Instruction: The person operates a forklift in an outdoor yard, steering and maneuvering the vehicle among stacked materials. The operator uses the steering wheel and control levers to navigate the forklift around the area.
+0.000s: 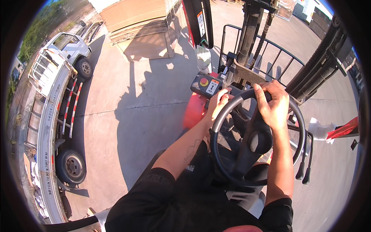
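I sit at the controls of a forklift. My right hand (275, 103) is closed round the top of the black steering wheel (221, 151), its thumb over the rim. Beyond the wheel's left side, my left hand (219, 101) has its fingers curled together by the steering column; what they grip is hidden. Just past that hand is a dark control box (198, 88) with a red emergency stop button (203, 81) on a yellow ring. Two black levers (305, 162) stand to the right of the wheel, with neither hand on them.
The forklift's mast (247, 42) and load guard (282, 52) rise ahead. A large stack of cardboard sheets (135, 19) stands ahead left. A white flatbed truck (52, 112) is parked on the left, on concrete ground (100, 127). A clear bag (203, 58) hangs by the front post.
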`<state>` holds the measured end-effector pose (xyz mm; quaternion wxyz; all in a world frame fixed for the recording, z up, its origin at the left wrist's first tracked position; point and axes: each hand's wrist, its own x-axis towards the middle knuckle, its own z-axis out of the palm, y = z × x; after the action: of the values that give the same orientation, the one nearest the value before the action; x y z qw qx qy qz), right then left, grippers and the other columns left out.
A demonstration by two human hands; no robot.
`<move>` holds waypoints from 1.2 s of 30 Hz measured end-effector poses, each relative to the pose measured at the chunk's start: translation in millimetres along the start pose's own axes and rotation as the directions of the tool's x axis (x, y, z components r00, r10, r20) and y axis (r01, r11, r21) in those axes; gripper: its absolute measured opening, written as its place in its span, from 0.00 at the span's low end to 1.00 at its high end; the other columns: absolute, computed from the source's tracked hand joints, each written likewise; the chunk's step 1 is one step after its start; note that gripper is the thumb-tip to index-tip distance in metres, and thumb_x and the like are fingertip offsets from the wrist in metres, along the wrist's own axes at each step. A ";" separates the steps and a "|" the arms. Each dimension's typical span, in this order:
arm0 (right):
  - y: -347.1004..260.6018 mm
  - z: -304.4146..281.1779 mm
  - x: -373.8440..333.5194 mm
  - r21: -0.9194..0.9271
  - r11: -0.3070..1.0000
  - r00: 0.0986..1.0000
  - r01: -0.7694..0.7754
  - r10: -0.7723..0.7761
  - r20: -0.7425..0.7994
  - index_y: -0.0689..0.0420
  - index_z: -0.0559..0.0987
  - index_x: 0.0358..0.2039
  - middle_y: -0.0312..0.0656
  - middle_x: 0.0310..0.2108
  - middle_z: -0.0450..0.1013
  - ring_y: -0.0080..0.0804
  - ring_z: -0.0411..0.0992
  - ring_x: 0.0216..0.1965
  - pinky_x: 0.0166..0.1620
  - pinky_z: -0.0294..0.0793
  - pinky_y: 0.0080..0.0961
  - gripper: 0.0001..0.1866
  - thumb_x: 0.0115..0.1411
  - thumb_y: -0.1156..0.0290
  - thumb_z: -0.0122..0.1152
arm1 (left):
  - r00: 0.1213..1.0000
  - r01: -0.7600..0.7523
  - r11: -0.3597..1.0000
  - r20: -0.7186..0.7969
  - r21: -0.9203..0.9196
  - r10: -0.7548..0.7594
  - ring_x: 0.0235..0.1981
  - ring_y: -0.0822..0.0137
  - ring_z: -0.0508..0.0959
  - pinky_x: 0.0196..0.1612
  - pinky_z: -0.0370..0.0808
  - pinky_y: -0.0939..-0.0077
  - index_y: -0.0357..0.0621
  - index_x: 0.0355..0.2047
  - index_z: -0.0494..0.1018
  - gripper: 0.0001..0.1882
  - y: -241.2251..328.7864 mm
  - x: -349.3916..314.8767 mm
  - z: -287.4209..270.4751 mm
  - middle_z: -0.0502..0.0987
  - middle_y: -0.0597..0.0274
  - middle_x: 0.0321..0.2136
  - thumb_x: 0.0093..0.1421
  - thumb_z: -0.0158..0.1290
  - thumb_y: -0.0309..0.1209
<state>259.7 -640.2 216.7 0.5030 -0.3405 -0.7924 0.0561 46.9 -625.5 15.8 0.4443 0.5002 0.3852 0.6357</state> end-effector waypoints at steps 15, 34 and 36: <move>-522.3 -63.8 -318.8 0.040 0.994 0.969 0.099 -0.105 0.223 0.59 0.86 0.27 0.46 0.31 0.79 0.53 0.83 0.40 0.65 0.80 0.52 0.14 0.63 0.63 0.78 | 0.968 0.203 0.870 -0.040 -0.450 -0.246 0.43 0.72 0.82 0.45 0.82 0.73 0.48 0.68 0.72 0.26 180.2 -559.3 -55.5 0.81 0.67 0.44 0.77 0.63 0.44; -367.9 -159.9 -220.8 -0.344 0.938 0.989 -0.050 -0.002 -0.148 0.58 0.87 0.23 0.43 0.26 0.82 0.50 0.78 0.34 0.50 0.76 0.46 0.19 0.66 0.58 0.75 | 0.876 0.480 0.877 0.056 -0.001 -0.480 0.53 0.53 0.84 0.50 0.85 0.57 0.46 0.78 0.61 0.33 95.4 -518.7 -57.5 0.78 0.52 0.57 0.81 0.55 0.46; -415.9 -84.0 -217.8 -0.237 0.961 0.986 0.144 -0.161 -0.052 0.57 0.87 0.23 0.41 0.25 0.80 0.47 0.77 0.38 0.52 0.75 0.44 0.18 0.64 0.59 0.77 | 0.866 0.499 0.809 0.160 -0.311 -0.473 0.51 0.62 0.84 0.51 0.83 0.62 0.46 0.69 0.66 0.25 96.3 -504.7 -73.5 0.81 0.58 0.50 0.81 0.56 0.45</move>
<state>186.0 -1108.2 271.8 0.4901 -0.3368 -0.7992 -0.0880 10.6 -1138.1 -57.3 0.6860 0.3233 0.3669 0.5387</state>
